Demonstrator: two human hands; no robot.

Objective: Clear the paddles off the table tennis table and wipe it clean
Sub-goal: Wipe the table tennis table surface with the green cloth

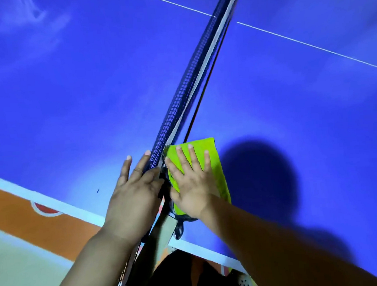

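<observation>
No word, brand, number or label can be read here. The blue table tennis table carries only plain white lines. Beyond its near edge, a red-and-white round mark on the orange floor is partly cut off by that edge and shows no legible character.
</observation>
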